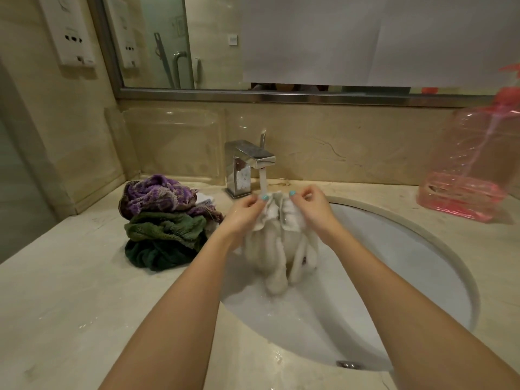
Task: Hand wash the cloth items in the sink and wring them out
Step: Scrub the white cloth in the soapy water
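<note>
A wet white cloth (277,249) hangs over the white sink basin (394,254), its top bunched under the running water from the chrome faucet (247,164). My left hand (244,213) pinches the cloth's upper left edge. My right hand (312,205) pinches its upper right edge. The cloth's lower folds dangle into the basin. On the counter left of the sink lies a pile of other cloths: a purple one (157,195) on top, a green one (166,229) under it, and a dark green one (154,256) at the bottom.
A pink transparent pump bottle (475,164) stands on the counter at the right. A mirror (281,38) spans the wall behind the faucet. The marble counter (70,291) is wet around the sink. A wall socket panel (70,32) is at the upper left.
</note>
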